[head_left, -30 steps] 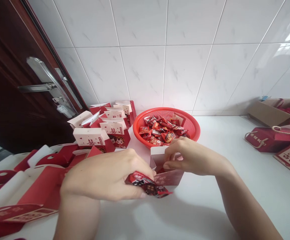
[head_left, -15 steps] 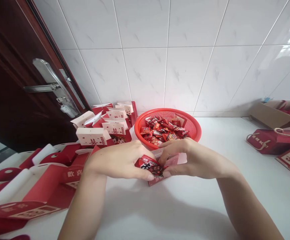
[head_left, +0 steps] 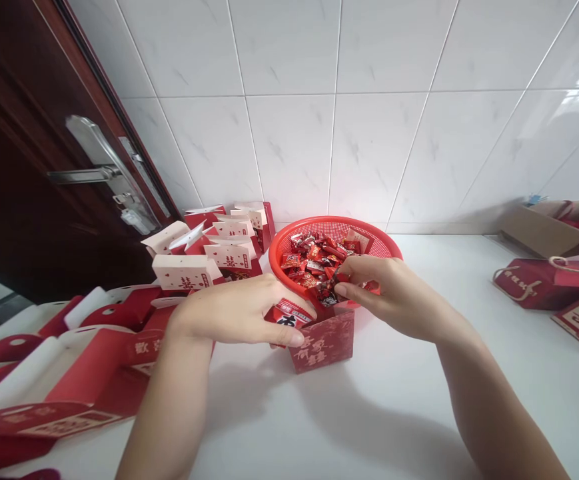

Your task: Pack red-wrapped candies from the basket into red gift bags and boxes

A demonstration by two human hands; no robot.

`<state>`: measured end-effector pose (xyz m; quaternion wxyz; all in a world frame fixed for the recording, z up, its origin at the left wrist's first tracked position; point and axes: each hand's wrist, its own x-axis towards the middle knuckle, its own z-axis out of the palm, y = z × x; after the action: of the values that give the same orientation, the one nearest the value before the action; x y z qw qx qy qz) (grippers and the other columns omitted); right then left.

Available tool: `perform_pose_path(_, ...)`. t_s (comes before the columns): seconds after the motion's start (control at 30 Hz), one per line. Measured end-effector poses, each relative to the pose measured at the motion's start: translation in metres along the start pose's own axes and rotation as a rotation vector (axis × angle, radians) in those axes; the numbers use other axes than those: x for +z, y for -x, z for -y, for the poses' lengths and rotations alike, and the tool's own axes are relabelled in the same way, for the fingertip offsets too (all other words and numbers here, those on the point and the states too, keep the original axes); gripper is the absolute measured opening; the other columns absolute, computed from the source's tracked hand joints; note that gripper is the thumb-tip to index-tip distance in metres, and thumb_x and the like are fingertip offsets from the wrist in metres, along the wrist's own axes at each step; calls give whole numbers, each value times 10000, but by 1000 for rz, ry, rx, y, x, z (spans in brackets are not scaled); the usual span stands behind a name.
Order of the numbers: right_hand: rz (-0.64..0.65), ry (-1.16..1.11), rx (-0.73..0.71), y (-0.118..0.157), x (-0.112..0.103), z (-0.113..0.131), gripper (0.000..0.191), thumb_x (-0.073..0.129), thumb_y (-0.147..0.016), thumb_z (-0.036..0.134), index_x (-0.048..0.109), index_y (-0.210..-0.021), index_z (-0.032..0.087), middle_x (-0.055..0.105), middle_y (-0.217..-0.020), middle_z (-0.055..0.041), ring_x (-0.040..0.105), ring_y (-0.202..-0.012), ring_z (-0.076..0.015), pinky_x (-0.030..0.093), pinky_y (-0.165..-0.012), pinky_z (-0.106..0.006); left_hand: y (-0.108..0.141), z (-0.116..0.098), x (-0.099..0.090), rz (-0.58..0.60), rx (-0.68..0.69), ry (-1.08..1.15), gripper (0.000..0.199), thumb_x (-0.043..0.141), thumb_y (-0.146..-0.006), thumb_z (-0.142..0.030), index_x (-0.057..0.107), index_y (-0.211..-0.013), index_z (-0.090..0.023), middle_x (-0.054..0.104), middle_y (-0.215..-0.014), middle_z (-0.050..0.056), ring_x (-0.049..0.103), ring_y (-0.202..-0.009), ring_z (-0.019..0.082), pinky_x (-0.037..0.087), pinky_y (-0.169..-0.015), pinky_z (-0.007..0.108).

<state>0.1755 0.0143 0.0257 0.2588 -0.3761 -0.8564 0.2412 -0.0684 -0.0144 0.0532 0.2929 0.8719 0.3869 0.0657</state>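
A small red box [head_left: 325,343] with pale printing stands on the white table, its top open. My left hand [head_left: 249,310] is closed on a red candy packet [head_left: 288,313] at the box's left side, thumb against the box edge. My right hand [head_left: 394,287] pinches a dark-wrapped candy [head_left: 327,293] above the back of the box, in front of the basket. Behind the box is a red plastic basket [head_left: 384,245] holding many wrapped candies [head_left: 314,253].
Pink and red boxes [head_left: 184,272] stand at the back left, open red boxes [head_left: 76,373] nearer on the left. Closed red boxes [head_left: 524,283] and a cardboard box [head_left: 534,230] sit at right. A tiled wall [head_left: 289,153] rises behind; a dark door [head_left: 24,133] is far left.
My right hand has moved up and back from the box to the basket's front edge, uncovering the box's front. My left hand has shifted slightly with the packet.
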Motion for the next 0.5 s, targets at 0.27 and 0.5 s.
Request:
perform_pose_path(0.27, 145, -14, -7, 2, 13, 9, 193, 426, -1024, 279, 398, -836, 244, 375, -588, 72, 337, -514, -126, 228, -493, -286, 1, -5, 3, 94, -81, -16, 299, 694, -890, -333, 801, -1146, -222, 780, -835, 18, 652, -693, 161, 430, -620, 239)
perform_pose_path(0.5, 263, 73, 4, -4, 8, -1, 255, 405, -1030, 259, 304, -797, 248, 399, -589, 68, 360, -515, -129, 242, -499, -288, 5, -4, 3, 116, -86, -70, 333, 677, -892, -385, 802, -1153, -221, 766, -754, 22, 624, -619, 157, 413, -589, 252)
